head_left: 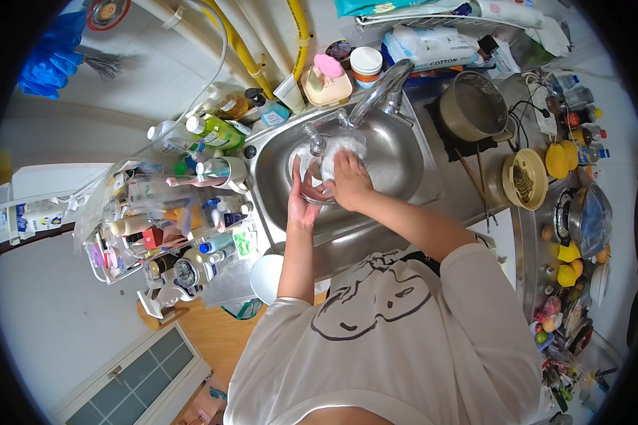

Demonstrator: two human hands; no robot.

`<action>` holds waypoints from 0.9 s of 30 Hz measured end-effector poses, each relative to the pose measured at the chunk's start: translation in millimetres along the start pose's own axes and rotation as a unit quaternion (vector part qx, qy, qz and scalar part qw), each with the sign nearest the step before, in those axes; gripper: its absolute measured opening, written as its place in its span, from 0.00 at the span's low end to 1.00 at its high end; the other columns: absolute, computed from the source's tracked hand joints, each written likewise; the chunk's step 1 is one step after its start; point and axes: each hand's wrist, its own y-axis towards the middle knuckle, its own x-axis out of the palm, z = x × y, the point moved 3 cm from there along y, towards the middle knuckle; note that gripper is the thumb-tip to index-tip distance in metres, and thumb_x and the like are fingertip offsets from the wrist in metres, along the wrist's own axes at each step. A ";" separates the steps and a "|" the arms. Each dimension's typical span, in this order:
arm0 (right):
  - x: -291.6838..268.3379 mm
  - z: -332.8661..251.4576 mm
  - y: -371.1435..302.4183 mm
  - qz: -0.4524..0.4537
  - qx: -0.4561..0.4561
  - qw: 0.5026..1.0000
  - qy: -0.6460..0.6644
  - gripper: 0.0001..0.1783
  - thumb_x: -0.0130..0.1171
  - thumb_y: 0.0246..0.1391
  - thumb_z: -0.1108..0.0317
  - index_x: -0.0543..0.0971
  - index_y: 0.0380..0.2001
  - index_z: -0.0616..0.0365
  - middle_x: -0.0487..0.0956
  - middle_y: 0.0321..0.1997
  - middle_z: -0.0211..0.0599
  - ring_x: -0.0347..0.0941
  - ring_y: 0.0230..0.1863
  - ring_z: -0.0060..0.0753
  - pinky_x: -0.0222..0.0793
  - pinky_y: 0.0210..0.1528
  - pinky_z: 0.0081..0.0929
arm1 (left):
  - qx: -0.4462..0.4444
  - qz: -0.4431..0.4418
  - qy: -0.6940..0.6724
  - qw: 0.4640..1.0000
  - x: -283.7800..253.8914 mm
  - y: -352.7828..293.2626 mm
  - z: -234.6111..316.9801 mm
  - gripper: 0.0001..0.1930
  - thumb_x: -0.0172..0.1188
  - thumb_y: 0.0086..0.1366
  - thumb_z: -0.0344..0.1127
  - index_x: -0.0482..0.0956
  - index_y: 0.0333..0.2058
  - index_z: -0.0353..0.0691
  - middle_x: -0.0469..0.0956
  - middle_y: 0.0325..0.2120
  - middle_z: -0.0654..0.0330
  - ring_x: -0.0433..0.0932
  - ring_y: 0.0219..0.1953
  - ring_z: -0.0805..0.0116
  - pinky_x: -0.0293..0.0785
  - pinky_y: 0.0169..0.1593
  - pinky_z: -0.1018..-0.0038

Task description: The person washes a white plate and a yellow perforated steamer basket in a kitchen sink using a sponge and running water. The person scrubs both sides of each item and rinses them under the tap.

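Note:
Over the steel sink [411, 170], my left hand [306, 202] grips the near left edge of a round, shiny bowl [304, 154], thumb and fingers at its rim. My right hand [351, 183] presses a whitish cloth or scrubber [328, 167] against the bowl, fingers bunched over it. The material of the cloth is blurred and partly covered by my fingers. Just above the bowl is the spray end of a tap [315, 141]. Behind it, a chrome faucet [381, 92] arches over the sink's back edge.
A pot [473, 106] stands on a dark mat to the right, with chopsticks [471, 173] and a cream basket [524, 178] nearby. Bottles [216, 132] and a crowded rack [156, 212] line the left side. A white bowl [266, 278] sits by my left forearm.

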 end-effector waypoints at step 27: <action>-51.2 36.6 33.6 0.111 -0.332 0.931 0.101 0.15 0.45 0.41 0.79 0.72 0.35 0.59 0.71 0.40 0.38 0.66 0.47 0.40 0.60 0.52 0.34 | -0.062 -0.061 0.014 0.996 21.7 -1.7 9.2 0.28 0.45 0.61 0.55 0.49 0.59 0.67 0.44 0.61 0.64 0.51 0.58 0.38 0.49 0.52 0.33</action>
